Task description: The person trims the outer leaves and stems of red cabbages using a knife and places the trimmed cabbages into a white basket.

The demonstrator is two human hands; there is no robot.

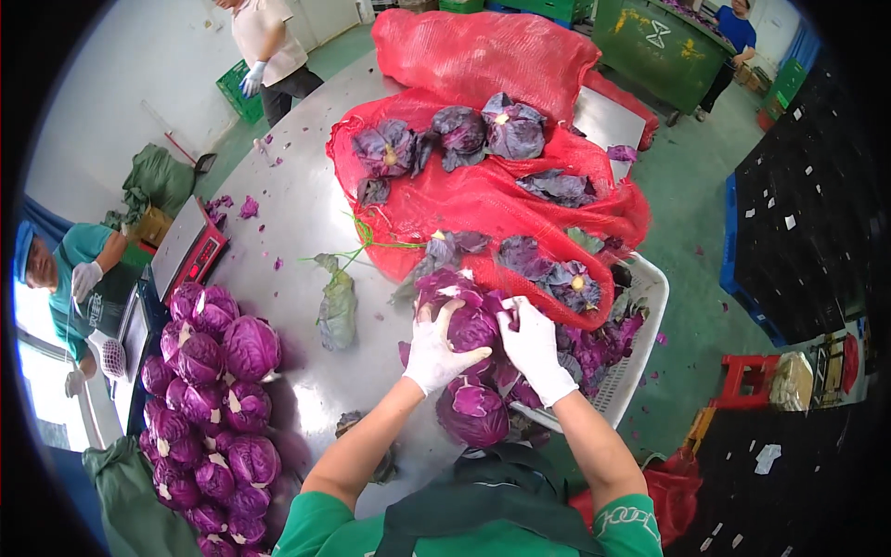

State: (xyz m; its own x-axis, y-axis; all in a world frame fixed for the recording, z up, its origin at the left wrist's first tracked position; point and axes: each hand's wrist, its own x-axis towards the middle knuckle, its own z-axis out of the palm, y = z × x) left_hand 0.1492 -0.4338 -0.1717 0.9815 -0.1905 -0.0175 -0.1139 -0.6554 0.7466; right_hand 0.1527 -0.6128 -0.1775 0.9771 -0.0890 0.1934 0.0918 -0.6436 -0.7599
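My left hand (440, 348), in a white glove, is spread against the side of a red cabbage (473, 328) above the steel table (306, 376). On the other side, my right hand (532, 344), also gloved, pinches a purple outer leaf (513, 320) of it. Another red cabbage (473, 416) lies nearer to me. Beyond my hands, dark unpeeled cabbages (516, 127) rest on an opened red mesh sack (445, 202). Torn leaves fill a white plastic basket (637, 369) at the right. At the left is a pile of glossy purple cabbages (253, 348).
A full red mesh sack (480, 59) lies at the far side. A red scale (191, 247) stands at the left, near a person in a teal shirt (87, 257) holding a netted item. Two more people stand farther off, one beside a green wheeled bin (658, 52).
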